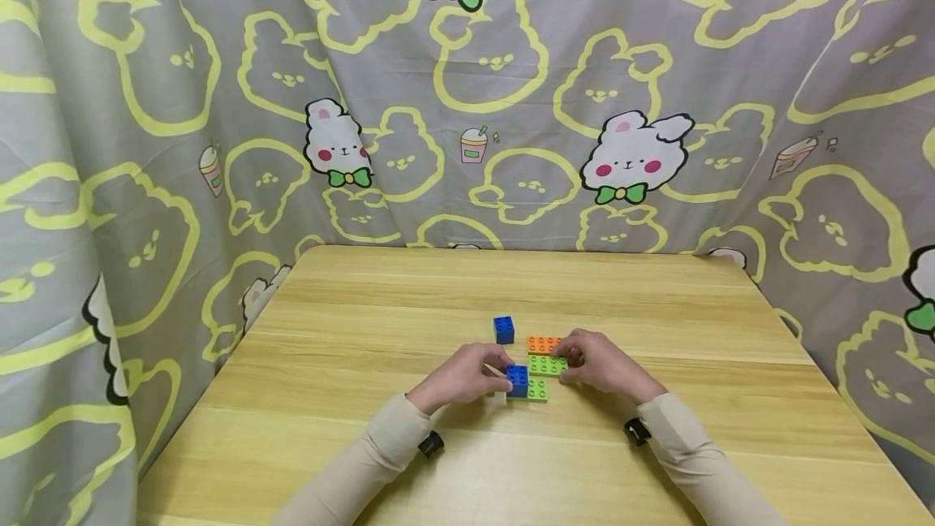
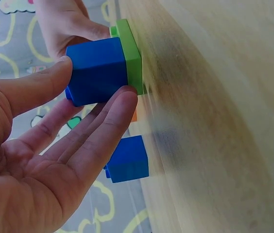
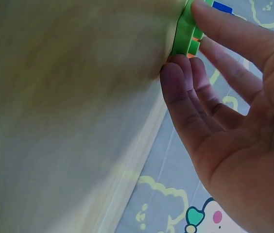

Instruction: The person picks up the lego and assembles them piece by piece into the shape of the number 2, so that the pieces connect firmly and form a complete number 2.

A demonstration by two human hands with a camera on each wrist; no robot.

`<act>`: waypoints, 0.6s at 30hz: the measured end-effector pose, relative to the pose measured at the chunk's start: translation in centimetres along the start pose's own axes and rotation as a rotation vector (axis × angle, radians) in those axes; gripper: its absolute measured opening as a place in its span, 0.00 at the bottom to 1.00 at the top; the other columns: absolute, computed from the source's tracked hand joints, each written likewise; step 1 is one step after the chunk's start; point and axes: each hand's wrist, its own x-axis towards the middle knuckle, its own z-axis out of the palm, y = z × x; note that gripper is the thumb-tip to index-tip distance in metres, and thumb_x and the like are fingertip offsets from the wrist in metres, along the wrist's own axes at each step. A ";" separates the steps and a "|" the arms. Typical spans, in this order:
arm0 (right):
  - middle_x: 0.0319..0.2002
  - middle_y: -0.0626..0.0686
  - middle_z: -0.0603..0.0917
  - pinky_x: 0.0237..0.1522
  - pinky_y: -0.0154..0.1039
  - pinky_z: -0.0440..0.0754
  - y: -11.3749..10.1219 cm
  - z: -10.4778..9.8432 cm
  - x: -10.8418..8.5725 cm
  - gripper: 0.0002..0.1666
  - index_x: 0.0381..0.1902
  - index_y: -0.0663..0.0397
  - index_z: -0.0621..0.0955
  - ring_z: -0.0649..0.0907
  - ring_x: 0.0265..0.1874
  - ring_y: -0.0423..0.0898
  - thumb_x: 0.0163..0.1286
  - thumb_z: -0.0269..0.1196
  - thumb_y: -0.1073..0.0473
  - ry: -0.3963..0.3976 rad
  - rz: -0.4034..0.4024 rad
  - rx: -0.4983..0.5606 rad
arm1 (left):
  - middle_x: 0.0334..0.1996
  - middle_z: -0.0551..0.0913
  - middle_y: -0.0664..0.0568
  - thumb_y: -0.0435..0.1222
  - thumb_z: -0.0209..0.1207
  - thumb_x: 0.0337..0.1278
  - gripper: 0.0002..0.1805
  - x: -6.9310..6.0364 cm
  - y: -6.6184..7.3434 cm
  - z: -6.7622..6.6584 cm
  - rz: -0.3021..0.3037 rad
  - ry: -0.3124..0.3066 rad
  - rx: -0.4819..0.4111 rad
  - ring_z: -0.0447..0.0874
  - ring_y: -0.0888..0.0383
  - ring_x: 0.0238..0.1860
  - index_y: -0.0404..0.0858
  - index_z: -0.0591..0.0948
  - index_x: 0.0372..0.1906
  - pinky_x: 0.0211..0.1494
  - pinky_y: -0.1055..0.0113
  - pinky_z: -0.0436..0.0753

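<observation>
My left hand [image 1: 467, 373] holds a blue square building brick [image 1: 517, 380] between thumb and fingers. This brick [image 2: 98, 70] sits on the left part of the nearer flat green brick [image 1: 538, 390]. Just behind is a second flat green brick [image 1: 548, 364], its right end between the thumb and fingers of my right hand [image 1: 602, 364]. In the right wrist view, the thumb and fingertips are at the end of a green brick [image 3: 183, 36]. A flat orange brick [image 1: 542, 344] lies behind the green ones, partly hidden by the right fingers.
Another blue square brick [image 1: 503, 329] stands alone on the wooden table [image 1: 351, 307], left of the orange one and beyond my left hand. A patterned grey curtain [image 1: 511, 128] hangs behind the table and along its sides.
</observation>
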 end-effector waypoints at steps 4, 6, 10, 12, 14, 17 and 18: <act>0.39 0.49 0.84 0.39 0.39 0.79 0.0 0.0 0.0 0.19 0.49 0.57 0.88 0.79 0.37 0.47 0.59 0.76 0.67 -0.003 -0.012 0.010 | 0.47 0.88 0.45 0.34 0.69 0.62 0.12 0.0 0.0 0.0 -0.005 -0.003 -0.008 0.87 0.56 0.42 0.38 0.84 0.48 0.41 0.65 0.86; 0.40 0.49 0.84 0.40 0.39 0.79 0.0 0.0 0.0 0.19 0.50 0.57 0.88 0.79 0.37 0.47 0.59 0.76 0.67 -0.001 -0.010 0.008 | 0.47 0.88 0.45 0.34 0.69 0.62 0.12 0.0 0.0 0.0 -0.008 -0.005 -0.015 0.87 0.57 0.41 0.38 0.84 0.49 0.40 0.65 0.86; 0.41 0.49 0.85 0.40 0.40 0.80 -0.1 0.0 -0.1 0.19 0.50 0.57 0.88 0.79 0.38 0.47 0.59 0.75 0.67 -0.003 0.006 0.006 | 0.48 0.88 0.46 0.35 0.69 0.62 0.12 0.0 -0.1 -0.1 -0.005 -0.005 -0.013 0.87 0.60 0.39 0.39 0.84 0.49 0.40 0.66 0.85; 0.41 0.49 0.86 0.40 0.40 0.79 -0.2 0.0 -0.1 0.19 0.51 0.57 0.87 0.79 0.38 0.47 0.60 0.75 0.67 -0.005 0.011 0.003 | 0.48 0.88 0.46 0.35 0.69 0.62 0.12 0.0 -0.1 -0.1 -0.001 -0.003 -0.003 0.87 0.60 0.39 0.39 0.85 0.50 0.41 0.66 0.85; 0.41 0.49 0.86 0.40 0.39 0.79 -0.2 0.0 -0.1 0.19 0.51 0.56 0.88 0.79 0.37 0.47 0.60 0.75 0.67 -0.006 0.014 -0.001 | 0.48 0.88 0.47 0.36 0.70 0.62 0.13 0.0 -0.2 -0.1 0.003 0.002 0.008 0.87 0.61 0.40 0.40 0.85 0.50 0.42 0.66 0.85; 0.40 0.48 0.85 0.39 0.38 0.79 -0.2 0.0 -0.2 0.19 0.51 0.56 0.88 0.79 0.36 0.46 0.61 0.74 0.67 -0.007 0.011 -0.009 | 0.48 0.88 0.47 0.37 0.70 0.62 0.14 0.1 -0.2 -0.1 0.006 0.006 0.024 0.87 0.60 0.43 0.41 0.85 0.51 0.45 0.66 0.85; 0.40 0.48 0.85 0.39 0.38 0.78 -0.2 0.0 -0.2 0.19 0.51 0.56 0.88 0.78 0.36 0.46 0.61 0.74 0.66 -0.007 0.010 -0.009 | 0.48 0.88 0.47 0.37 0.70 0.62 0.14 0.1 -0.2 0.0 0.007 0.007 0.029 0.87 0.60 0.44 0.41 0.85 0.51 0.46 0.65 0.85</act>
